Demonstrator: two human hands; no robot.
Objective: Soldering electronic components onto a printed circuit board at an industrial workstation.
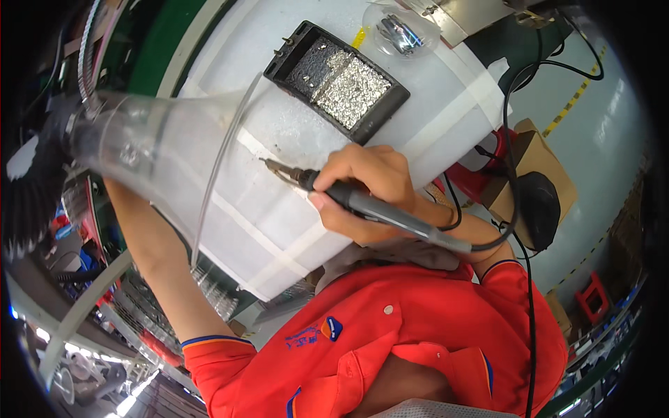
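My right hand is closed round the grey and black handle of a soldering iron. The iron's thin metal tip points left, over the white work surface, with a few dark specks near it. My left forearm reaches up the left side to a clear funnel-shaped hood; the hand itself is hidden around the hood's narrow end. Beyond the tip lies a black rectangular tray holding silvery metal bits and a dark sponge-like patch.
A clear round dish with small shiny metal pieces sits at the far edge. Black cable loops down the right side from the iron. A cardboard box and a red stool stand right of the table. Ribbed black ducting meets the hood.
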